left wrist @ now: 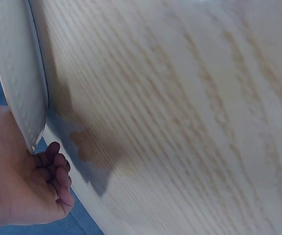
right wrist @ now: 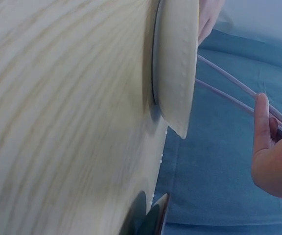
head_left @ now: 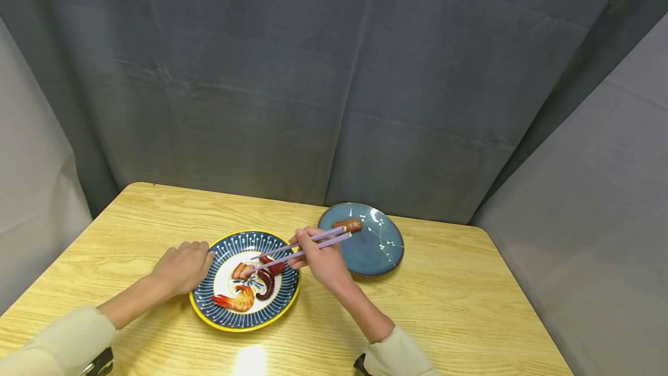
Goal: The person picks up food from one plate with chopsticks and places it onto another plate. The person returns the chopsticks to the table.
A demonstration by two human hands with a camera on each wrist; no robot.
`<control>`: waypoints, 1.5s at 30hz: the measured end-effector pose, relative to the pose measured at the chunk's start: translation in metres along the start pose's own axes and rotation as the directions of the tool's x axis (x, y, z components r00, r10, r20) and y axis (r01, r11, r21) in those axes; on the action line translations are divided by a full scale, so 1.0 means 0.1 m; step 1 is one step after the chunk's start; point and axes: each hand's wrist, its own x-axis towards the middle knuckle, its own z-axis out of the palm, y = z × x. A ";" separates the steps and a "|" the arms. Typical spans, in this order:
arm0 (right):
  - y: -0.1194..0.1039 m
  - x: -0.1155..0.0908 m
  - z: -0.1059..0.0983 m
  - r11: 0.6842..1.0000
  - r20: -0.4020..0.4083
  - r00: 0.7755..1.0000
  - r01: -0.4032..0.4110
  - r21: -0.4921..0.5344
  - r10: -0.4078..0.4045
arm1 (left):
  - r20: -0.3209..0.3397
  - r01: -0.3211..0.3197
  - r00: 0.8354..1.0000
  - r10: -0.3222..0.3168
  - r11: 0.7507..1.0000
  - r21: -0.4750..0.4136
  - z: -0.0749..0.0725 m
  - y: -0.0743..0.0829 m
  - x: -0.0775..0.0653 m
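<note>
On the table lies a round plate point(head_left: 219, 315) with a blue-and-white pattern and yellow rim. My left hand point(head_left: 184, 266) holds its left edge; the left wrist view shows that hand point(left wrist: 33, 181) with fingers curled at the rim. Lavender chopsticks point(head_left: 318, 239) are gripped in my right hand point(head_left: 322, 259). Their tips are apart over the plate, one overlapping a layered meat slice point(head_left: 241, 271). Around it are a shrimp point(head_left: 237, 299), a dark curled tentacle point(head_left: 267, 284) and a red sausage-like piece point(head_left: 275, 266). The right wrist view shows the right hand point(right wrist: 273, 152) holding the chopsticks.
A blue-grey plate point(head_left: 371, 257) with white blossom decoration stands behind and right of my right hand, bearing a brown sausage piece point(head_left: 348, 225). Dark grey curtains point(head_left: 250, 86) hang behind the wooden table point(head_left: 443, 306), with paler cloth point(head_left: 590, 190) on the sides.
</note>
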 end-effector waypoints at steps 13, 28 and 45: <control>-0.05 -0.04 -0.26 0.997 -0.064 0.996 0.058 -0.049 -0.061 | -0.025 -0.014 1.000 0.014 1.000 -0.004 0.02 -0.01 0.00; -0.04 -0.14 -0.63 0.991 -0.173 0.981 0.064 -0.117 -0.084 | -0.018 -0.012 1.000 0.012 1.000 -0.007 0.00 -0.01 0.00; 0.06 -0.23 -1.03 0.985 -0.340 0.938 0.013 -0.175 -0.072 | -0.003 -0.003 1.000 0.003 1.000 -0.005 0.00 -0.01 0.00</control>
